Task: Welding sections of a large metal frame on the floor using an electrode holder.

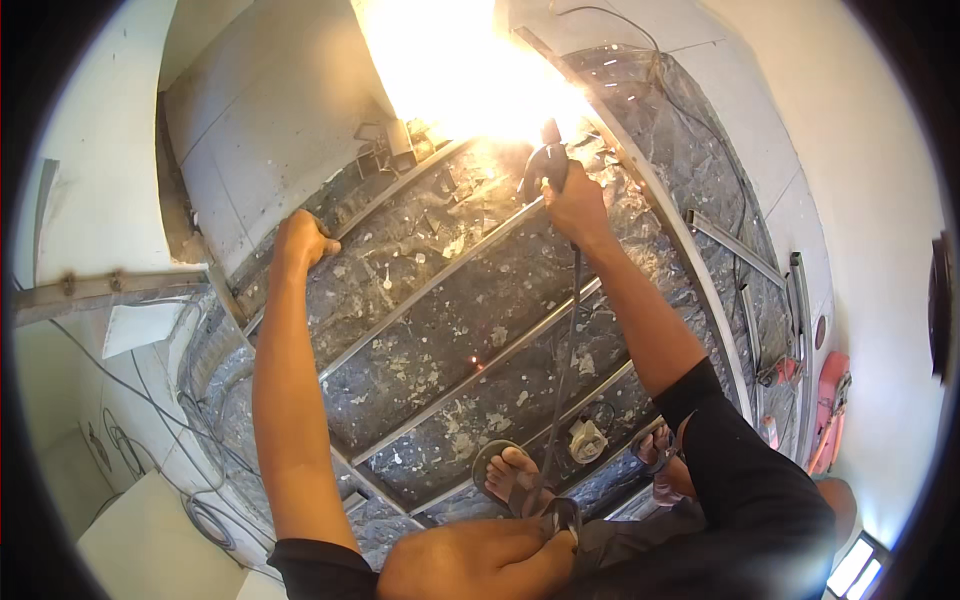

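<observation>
My right hand [577, 203] is closed around a black welding electrode holder [545, 170], from which a dark cable [575, 330] hangs toward my feet. A blinding white-yellow arc [470, 70] flares just beyond it and hides the weld spot and the far end of the frame. The metal frame [440, 250] lies flat, with long side bars and several parallel crossbars. At its left, my left hand [302, 240] is closed on the frame's far metal bar [390, 190], fingers curled and partly hidden.
A stained dark sheet [400, 340] lies under the frame. My sandalled foot [512, 475] rests near the crossbars, beside a small whitish object [587, 440]. Loose cables [205, 500] coil at left. Metal lengths [735, 245] and a red-pink tool [830, 395] lie at right.
</observation>
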A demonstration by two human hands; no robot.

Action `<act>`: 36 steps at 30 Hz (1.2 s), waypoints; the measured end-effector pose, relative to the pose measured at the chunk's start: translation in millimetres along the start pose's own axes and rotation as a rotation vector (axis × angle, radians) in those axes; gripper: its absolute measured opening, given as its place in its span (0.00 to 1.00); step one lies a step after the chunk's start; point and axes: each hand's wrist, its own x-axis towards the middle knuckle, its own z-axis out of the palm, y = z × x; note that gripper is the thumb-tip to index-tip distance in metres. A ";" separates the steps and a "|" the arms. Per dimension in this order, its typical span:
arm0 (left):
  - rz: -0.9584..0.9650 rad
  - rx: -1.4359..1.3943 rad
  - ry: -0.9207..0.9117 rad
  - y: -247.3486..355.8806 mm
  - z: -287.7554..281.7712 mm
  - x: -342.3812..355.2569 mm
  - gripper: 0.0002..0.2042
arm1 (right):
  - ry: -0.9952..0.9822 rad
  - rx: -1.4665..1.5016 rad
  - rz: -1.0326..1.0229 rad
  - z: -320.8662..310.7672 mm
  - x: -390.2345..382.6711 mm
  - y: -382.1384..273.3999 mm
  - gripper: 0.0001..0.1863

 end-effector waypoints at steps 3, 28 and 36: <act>0.044 0.109 0.073 -14.6 4.6 4.5 0.21 | 0.169 0.002 -0.046 -23.9 14.0 3.3 0.20; 0.003 0.171 0.075 4.9 -4.7 -4.5 0.25 | 0.023 -0.224 -0.026 -50.1 85.8 59.0 0.19; 0.003 0.148 0.050 -7.8 -0.1 3.9 0.26 | 0.010 -0.203 -0.011 -45.2 81.7 56.5 0.20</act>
